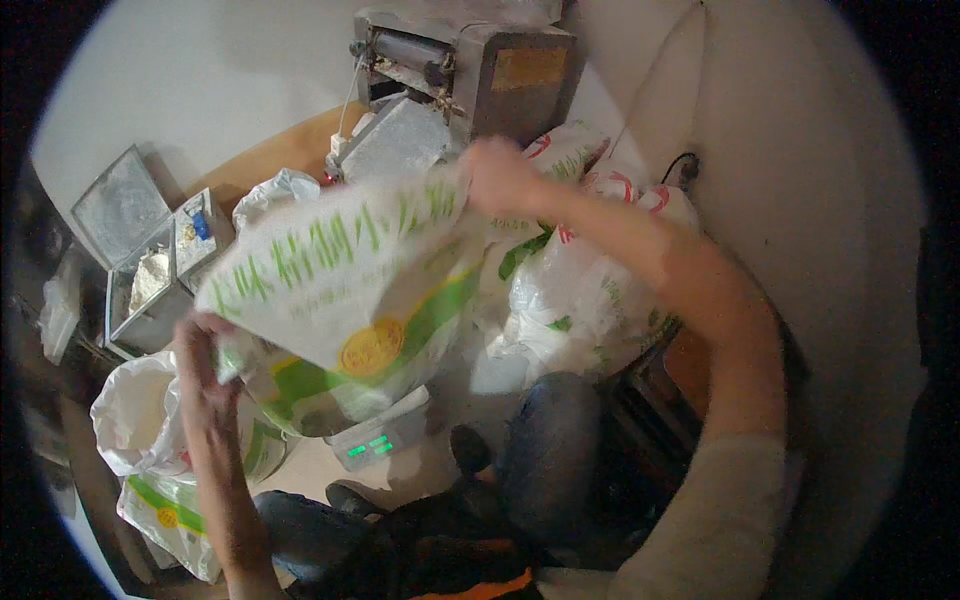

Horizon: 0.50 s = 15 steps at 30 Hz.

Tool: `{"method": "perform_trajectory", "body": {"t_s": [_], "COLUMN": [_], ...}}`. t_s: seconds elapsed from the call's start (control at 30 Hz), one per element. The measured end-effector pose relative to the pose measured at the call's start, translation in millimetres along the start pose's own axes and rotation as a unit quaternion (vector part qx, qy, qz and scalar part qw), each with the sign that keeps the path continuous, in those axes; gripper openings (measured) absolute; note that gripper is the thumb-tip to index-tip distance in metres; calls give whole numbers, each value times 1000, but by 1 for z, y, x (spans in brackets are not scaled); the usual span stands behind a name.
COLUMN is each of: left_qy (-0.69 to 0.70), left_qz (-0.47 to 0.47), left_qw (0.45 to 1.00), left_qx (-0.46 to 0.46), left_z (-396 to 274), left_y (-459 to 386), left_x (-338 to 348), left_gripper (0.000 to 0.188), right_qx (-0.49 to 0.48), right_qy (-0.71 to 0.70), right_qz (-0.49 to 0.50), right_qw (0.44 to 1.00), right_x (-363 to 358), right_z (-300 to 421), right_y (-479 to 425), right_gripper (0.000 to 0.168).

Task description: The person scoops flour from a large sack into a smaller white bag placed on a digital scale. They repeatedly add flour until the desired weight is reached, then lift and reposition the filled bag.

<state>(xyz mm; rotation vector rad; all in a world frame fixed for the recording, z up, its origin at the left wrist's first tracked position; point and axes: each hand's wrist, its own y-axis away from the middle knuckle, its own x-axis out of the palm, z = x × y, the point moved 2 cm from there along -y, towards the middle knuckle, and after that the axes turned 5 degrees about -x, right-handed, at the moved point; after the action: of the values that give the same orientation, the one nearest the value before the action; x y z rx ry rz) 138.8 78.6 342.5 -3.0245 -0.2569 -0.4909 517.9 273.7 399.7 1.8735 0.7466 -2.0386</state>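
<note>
A large white woven sack [322, 300] with green print, a green band and a yellow-orange round mark spreads across the middle of the view. My left hand [206, 349] grips its near left corner. At the far upper corner, my right hand [499, 176], blurred, is closed on the sack's edge. Below the sack's lower edge stands a digital scale [382, 439] with lit green figures; the sack hides much of its top. Whether the sack rests on the scale or hangs over it I cannot tell.
Several filled white bags [592, 300] stand at the right by the wall. An open bag [139, 420] is at lower left, near a metal bin [146, 289] of white powder. Behind is a metal roller machine [465, 67]. My knees [555, 450] flank the scale.
</note>
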Motion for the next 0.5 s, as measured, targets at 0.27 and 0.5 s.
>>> {"method": "perform_trajectory", "body": {"t_s": [0.27,0.5], "left_qy": [-293,6], "left_qz": [121,218], "left_qw": [864,963], "left_qx": [391,157], "left_z": [-115,-53], "left_y": [-18,-117], "left_x": [183,333], "left_gripper": [89,14], "right_qx": [0,249], "right_qy": [93,123], "right_qz": [-223,-349], "right_qw": [970,895], "right_x": [-194,-213], "right_z": [-124,-280], "right_y": [5,9], "right_gripper": [23,33]}}
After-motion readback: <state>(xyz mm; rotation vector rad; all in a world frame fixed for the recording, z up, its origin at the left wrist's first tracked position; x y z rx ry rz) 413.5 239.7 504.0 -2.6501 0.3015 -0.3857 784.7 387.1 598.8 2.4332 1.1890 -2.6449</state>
